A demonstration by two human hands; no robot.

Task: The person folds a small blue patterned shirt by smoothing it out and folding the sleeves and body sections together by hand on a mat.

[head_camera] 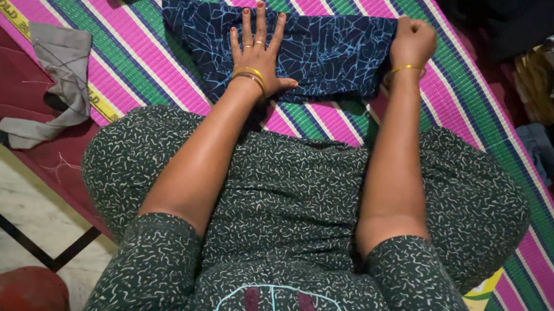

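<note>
A dark navy cloth printed with pale blue crackle lines (pixel 326 51) lies folded into a long band across the pink, green and white striped woven mat (pixel 127 50), near the mat's far edge and just beyond the person's knees. The left hand (pixel 257 46) lies open and flat on the cloth's left half, 4 fingers spread and the thumb out along the near edge, pinning it down. The right hand (pixel 412 41) is closed into a fist on the cloth's right end, apparently pinching the folded edge at the far right corner.

The cloth looks thin, soft and light: it drapes flat, creases easily and has no stiffness of its own, so it probably slumps wherever it is not held. Corners and folded edges seem the best places to grip, with a flat palm to keep layers from sliding.

A crumpled grey garment (pixel 58 87) lies at the mat's left edge, well apart.
</note>
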